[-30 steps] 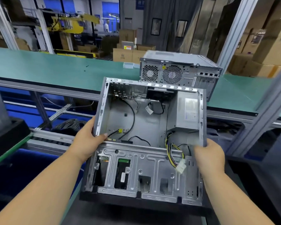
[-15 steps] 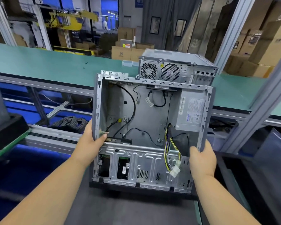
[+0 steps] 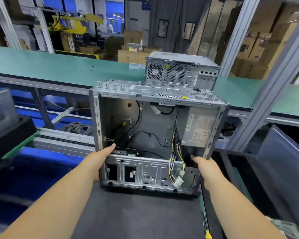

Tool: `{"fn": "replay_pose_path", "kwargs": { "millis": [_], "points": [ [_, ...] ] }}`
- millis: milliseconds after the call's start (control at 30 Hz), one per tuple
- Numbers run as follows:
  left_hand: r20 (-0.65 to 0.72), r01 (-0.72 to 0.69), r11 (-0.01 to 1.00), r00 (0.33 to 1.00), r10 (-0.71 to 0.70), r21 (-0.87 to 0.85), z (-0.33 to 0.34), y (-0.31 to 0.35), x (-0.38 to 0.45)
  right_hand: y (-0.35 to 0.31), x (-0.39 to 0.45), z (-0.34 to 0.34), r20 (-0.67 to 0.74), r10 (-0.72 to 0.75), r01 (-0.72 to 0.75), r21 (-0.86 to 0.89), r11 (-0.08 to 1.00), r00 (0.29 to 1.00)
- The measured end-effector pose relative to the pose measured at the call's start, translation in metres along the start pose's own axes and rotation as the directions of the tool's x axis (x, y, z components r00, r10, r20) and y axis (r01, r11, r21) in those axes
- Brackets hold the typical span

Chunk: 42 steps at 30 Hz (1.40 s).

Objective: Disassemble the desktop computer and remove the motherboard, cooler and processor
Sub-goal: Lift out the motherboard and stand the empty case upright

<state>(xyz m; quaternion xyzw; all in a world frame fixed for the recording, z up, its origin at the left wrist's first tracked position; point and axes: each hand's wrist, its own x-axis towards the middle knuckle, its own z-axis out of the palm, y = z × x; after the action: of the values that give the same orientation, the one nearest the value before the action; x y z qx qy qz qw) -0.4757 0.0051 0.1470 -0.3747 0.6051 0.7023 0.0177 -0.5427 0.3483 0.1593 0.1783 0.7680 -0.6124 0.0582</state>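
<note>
— Where's the case (image 3: 155, 135)?
— Upright at the dark bench's (image 3: 136, 218) far edge, between both grips: left hand (image 3: 100, 157) curled round its left rim, right hand (image 3: 205, 168) clasping the right.

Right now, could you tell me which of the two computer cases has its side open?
The near case, gripped by the left hand and right hand, shows its inside; the far case on the green table is closed.

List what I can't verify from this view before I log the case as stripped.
Head view only:
- Fingers of the left hand and right hand: wrapped behind the case walls.
- Drive bays: dark behind the slots, contents unreadable.
- Power supply label: blurred.
- Board at the lower right corner: cut off by the frame edge, blurred.
- Second case: closed, interior hidden.
</note>
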Motion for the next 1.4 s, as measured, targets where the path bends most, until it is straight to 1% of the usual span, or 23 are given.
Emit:
{"fn": "replay_pose_path", "kwargs": {
  "millis": [67, 133, 167, 200, 233, 267, 300, 367, 467, 667, 933, 1067, 1400],
  "points": [
    [0.042, 0.014, 1.0, 0.999, -0.014, -0.007, -0.003, -0.009, -0.004, 0.006, -0.009, -0.006, 0.073, 0.056, -0.055, -0.011, 0.998, 0.996],
    [0.058, 0.012, 1.0, 0.998, -0.011, -0.014, -0.004, -0.019, -0.005, 0.011, -0.016, -0.011, 0.122, 0.106, -0.096, -0.084, 0.992, 0.987],
    [0.082, 0.024, 0.999, 0.996, -0.022, -0.024, -0.003, -0.021, -0.006, 0.013, -0.018, -0.014, 0.148, 0.153, -0.137, -0.116, 0.984, 0.977],
    [0.103, 0.049, 0.998, 0.994, -0.046, -0.031, -0.003, -0.022, -0.007, 0.014, -0.019, -0.017, 0.19, 0.233, -0.21, -0.13, 0.969, 0.954],
    [0.122, 0.081, 0.996, 0.99, -0.077, -0.028, -0.003, -0.021, -0.009, 0.015, -0.021, -0.018, 0.243, 0.325, -0.306, -0.115, 0.945, 0.914],
    [0.134, 0.115, 0.993, 0.985, -0.11, -0.025, -0.004, -0.02, -0.009, 0.016, -0.021, -0.018, 0.307, 0.384, -0.383, -0.064, 0.921, 0.871],
    [0.143, 0.13, 0.991, 0.982, -0.126, -0.023, -0.004, -0.019, -0.006, 0.018, -0.022, -0.017, 0.357, 0.396, -0.426, 0.006, 0.905, 0.846],
    [0.148, 0.108, 0.993, 0.984, -0.101, -0.037, -0.005, -0.021, 0.001, 0.022, -0.019, -0.013, 0.364, 0.354, -0.427, 0.142, 0.893, 0.862],
    [0.096, 0.049, 0.998, 0.994, -0.046, -0.028, -0.003, -0.019, 0.009, 0.028, -0.012, -0.005, 0.335, 0.331, -0.416, 0.222, 0.882, 0.882],
    [0.105, 0.018, 0.998, 0.994, -0.011, -0.068, 0.008, -0.005, 0.032, 0.022, 0.01, 0.008, 0.301, 0.339, -0.407, 0.2, 0.892, 0.891],
    [0.105, -0.026, 0.999, 0.994, 0.031, -0.046, 0.022, 0.016, 0.068, 0.003, 0.054, 0.021, 0.294, 0.351, -0.407, 0.157, 0.9, 0.889],
    [0.074, -0.02, 1.0, 0.997, 0.021, -0.013, 0.028, 0.025, 0.082, -0.005, 0.075, 0.027, 0.301, 0.356, -0.415, 0.16, 0.896, 0.885],
    [0.123, -0.039, 0.999, 0.992, 0.037, 0.01, 0.034, 0.037, 0.094, -0.011, 0.093, 0.031, 0.301, 0.368, -0.434, 0.192, 0.88, 0.88]
  ]
}}
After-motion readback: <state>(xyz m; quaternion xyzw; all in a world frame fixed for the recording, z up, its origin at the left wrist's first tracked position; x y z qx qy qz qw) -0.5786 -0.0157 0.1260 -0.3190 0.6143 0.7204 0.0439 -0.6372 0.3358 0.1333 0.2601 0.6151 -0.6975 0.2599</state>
